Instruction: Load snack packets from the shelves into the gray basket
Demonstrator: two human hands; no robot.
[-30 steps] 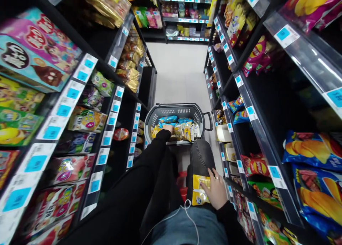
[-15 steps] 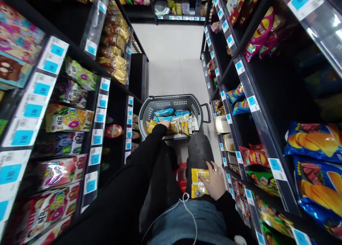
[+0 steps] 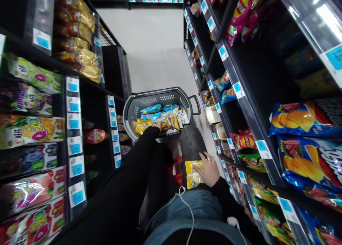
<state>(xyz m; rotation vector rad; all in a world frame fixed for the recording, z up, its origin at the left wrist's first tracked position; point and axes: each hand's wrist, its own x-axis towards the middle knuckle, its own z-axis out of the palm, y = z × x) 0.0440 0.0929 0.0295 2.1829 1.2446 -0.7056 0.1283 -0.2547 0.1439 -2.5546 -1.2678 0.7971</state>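
Basket between shelf edges, floor running beyond, right grip half-spread on yellow packet, left grip unclear

And there's a big Q on the left shelf, bold across the green candy bag! Another Q on the orange candy bag, dark Chinese characters beside it, and a third on the red candy bag, nearest of all! Over to the right: the near price tag shows a figure opening with 5, the rest too soft to call. White lettering on the blue chip bag, cut off! The yellow packet, near centre: print too small.
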